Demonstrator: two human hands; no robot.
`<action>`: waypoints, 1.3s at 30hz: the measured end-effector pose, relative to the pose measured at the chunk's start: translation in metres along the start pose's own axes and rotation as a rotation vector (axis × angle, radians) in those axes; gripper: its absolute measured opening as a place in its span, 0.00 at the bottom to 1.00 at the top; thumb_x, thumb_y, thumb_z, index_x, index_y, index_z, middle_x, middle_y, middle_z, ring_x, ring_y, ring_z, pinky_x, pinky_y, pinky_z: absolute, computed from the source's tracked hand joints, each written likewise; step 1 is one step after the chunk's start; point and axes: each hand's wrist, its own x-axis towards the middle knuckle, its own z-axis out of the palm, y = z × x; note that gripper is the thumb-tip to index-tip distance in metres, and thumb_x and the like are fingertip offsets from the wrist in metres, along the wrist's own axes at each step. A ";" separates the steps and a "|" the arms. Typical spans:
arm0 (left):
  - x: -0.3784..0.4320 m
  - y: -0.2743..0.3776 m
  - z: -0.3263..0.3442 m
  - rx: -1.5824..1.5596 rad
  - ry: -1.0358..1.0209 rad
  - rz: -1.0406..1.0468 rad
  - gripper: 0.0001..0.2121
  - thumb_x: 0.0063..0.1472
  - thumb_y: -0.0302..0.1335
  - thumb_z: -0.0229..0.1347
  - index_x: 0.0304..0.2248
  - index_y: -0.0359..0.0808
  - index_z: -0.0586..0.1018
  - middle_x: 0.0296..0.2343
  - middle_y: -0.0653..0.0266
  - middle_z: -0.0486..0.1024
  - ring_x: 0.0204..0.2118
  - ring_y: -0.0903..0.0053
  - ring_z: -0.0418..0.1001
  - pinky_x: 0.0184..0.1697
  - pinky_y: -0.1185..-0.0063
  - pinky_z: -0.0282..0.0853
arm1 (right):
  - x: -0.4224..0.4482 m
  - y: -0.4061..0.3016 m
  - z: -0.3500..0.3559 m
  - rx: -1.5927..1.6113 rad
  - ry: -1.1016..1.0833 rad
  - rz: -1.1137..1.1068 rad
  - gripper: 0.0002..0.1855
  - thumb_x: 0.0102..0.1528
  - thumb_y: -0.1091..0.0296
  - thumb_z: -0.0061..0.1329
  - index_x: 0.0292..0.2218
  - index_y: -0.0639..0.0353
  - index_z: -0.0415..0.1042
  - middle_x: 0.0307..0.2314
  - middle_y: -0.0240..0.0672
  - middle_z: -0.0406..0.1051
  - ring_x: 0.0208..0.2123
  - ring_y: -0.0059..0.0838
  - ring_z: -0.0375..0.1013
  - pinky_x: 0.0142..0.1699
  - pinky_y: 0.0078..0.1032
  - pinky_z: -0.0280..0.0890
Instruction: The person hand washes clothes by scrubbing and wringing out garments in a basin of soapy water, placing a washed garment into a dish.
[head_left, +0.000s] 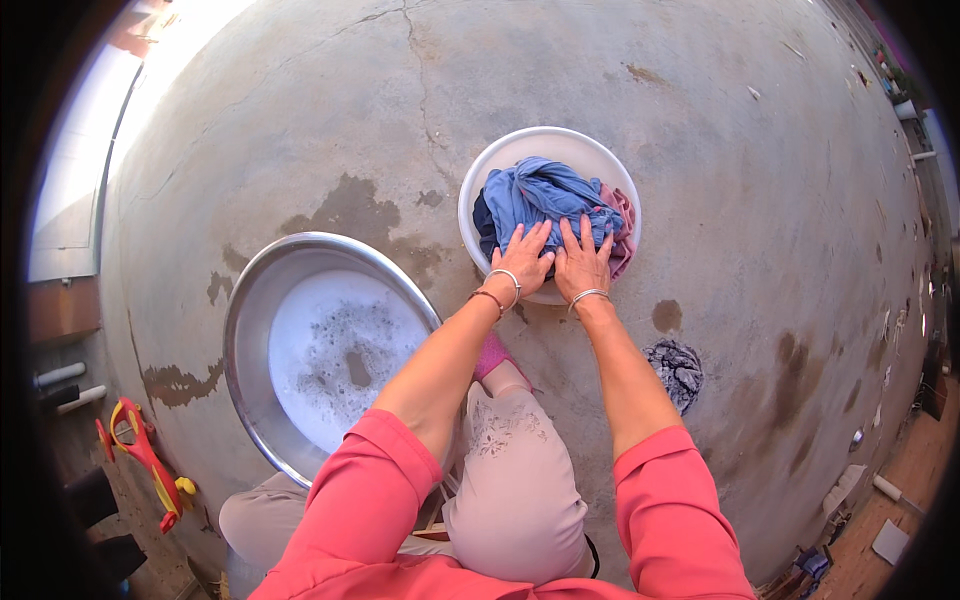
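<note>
My left hand (523, 262) and my right hand (580, 262) lie side by side, palms down, on a bunched blue garment (544, 191). Their fingers are spread over the cloth and grip nothing that I can see. The garment is heaped in a round white plastic basin (550, 132) on the floor, with pink cloth (621, 240) at its right and dark navy cloth (484, 221) at its left. Nearer to me on the left stands a large metal basin (244, 300). Foamy, whitish water (390, 330) fills its bottom.
A crumpled black-and-white patterned cloth (675, 375) lies on the concrete floor (750, 225), right of my right forearm. Dark wet patches (349, 206) mark the concrete. A red and yellow toy (146, 457) is at far left. My knee (517, 517) rises between my arms.
</note>
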 end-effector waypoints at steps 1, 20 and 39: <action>-0.001 -0.002 0.000 -0.016 0.017 0.025 0.30 0.61 0.42 0.42 0.60 0.51 0.47 0.61 0.67 0.43 0.64 0.62 0.37 0.59 0.51 0.39 | 0.002 0.001 -0.003 0.089 0.009 -0.005 0.27 0.54 0.56 0.42 0.56 0.37 0.58 0.59 0.38 0.47 0.60 0.57 0.39 0.62 0.49 0.38; -0.157 -0.030 -0.016 -1.380 0.063 -0.321 0.17 0.65 0.35 0.43 0.50 0.37 0.65 0.47 0.60 0.68 0.48 0.69 0.67 0.51 0.71 0.63 | -0.250 0.204 0.026 0.065 -0.126 0.961 0.36 0.42 0.64 0.57 0.53 0.51 0.61 0.52 0.46 0.59 0.53 0.47 0.58 0.53 0.40 0.59; -0.345 -0.052 -0.100 -1.783 0.078 0.170 0.23 0.65 0.43 0.40 0.55 0.41 0.60 0.50 0.61 0.64 0.53 0.68 0.62 0.55 0.67 0.60 | -0.143 -0.262 -0.264 1.190 -0.645 -0.560 0.14 0.54 0.64 0.51 0.37 0.66 0.73 0.26 0.28 0.72 0.29 0.12 0.66 0.34 0.15 0.65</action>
